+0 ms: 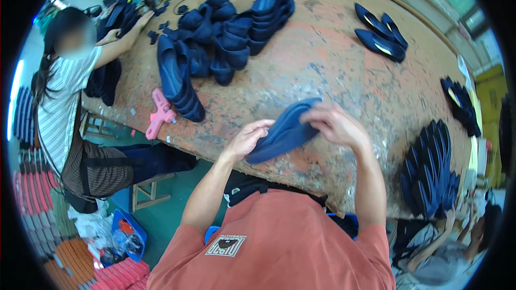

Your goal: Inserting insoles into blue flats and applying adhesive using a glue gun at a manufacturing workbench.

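I hold a navy blue flat shoe point(285, 131) sole-up between both hands over the near edge of a worn brown worktable point(322, 70). My left hand point(248, 138) grips its lower end, near the heel. My right hand point(334, 122) is closed over its upper end, fingers curled on the sole's edge.
Piles of navy shoes point(226, 32) cover the table's far left, beside a pink plastic tool point(159, 114). A pair point(380, 33) lies at the far right, and stacked shoes point(430, 172) stand at the right edge. A person in a striped top point(59, 107) works at the left.
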A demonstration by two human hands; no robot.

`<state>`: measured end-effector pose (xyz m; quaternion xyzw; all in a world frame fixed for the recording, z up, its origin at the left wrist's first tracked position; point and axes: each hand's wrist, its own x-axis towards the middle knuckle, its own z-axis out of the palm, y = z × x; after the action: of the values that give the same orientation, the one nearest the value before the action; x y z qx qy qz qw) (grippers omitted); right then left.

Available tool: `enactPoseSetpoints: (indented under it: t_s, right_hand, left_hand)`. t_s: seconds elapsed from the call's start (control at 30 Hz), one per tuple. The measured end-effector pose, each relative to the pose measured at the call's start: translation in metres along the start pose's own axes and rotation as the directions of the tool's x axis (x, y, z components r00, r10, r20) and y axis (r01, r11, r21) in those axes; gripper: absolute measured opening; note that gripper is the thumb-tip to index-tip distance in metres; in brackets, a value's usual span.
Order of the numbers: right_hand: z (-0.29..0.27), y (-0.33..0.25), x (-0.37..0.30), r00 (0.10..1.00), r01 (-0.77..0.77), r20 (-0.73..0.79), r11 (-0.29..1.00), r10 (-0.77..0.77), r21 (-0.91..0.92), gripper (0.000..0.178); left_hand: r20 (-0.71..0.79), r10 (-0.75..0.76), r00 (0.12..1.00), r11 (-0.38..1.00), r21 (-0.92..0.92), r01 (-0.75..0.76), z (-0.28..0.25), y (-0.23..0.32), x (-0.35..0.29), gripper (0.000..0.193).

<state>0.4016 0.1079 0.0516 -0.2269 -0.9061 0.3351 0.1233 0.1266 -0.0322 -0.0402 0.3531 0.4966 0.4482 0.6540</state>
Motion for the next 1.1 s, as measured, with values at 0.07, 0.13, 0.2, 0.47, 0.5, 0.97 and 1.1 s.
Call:
enactPoseSetpoints:
  t_s: [0.07, 0.13, 0.2, 0.47, 0.5, 0.97, 1.1]
  right_hand:
    - [0.017, 0.002, 0.0, 0.998, -0.031, -0.062, 0.996, 0.026, -0.082, 0.025]
    - [0.03, 0.006, 0.002, 0.988, -0.126, -0.118, 0.958, 0.098, -0.257, 0.039]
    - [0.059, 0.001, -0.008, 0.965, -0.081, -0.259, 0.98, 0.032, -0.184, 0.044]
    - [0.161, -0.035, -0.067, 0.575, -0.101, -0.476, 0.635, 0.666, 0.766, 0.039]
    - [0.152, -0.03, -0.075, 0.514, -0.073, -0.609, 0.738, 0.604, 0.671, 0.034]
    - [0.035, 0.036, -0.166, 0.25, -0.891, -0.796, 0.453, 0.55, 0.033, 0.086]
    - [0.019, 0.023, -0.105, 0.391, -0.844, -0.755, 0.533, 0.527, -0.066, 0.075]
  left_hand:
    - [0.175, -0.092, 0.98, 0.983, -0.14, 0.117, 0.022, -0.004, -0.006, 0.035]
    - [0.094, -0.032, 0.995, 0.999, 0.0, 0.032, 0.046, -0.009, -0.013, 0.036]
    - [0.04, 0.071, 0.997, 0.994, 0.076, -0.074, 0.047, -0.049, -0.012, 0.036]
    - [-0.212, 0.458, 0.863, 0.817, 0.484, -0.315, 0.103, -0.069, -0.019, 0.035]
    - [-0.237, 0.4, 0.885, 0.836, 0.49, -0.247, 0.106, -0.054, -0.029, 0.037]
    - [-0.711, 0.636, 0.301, 0.747, 0.664, -0.011, -0.06, -0.036, -0.074, 0.097]
    - [-0.747, 0.604, 0.277, 0.765, 0.641, 0.06, -0.098, 0.001, -0.059, 0.108]
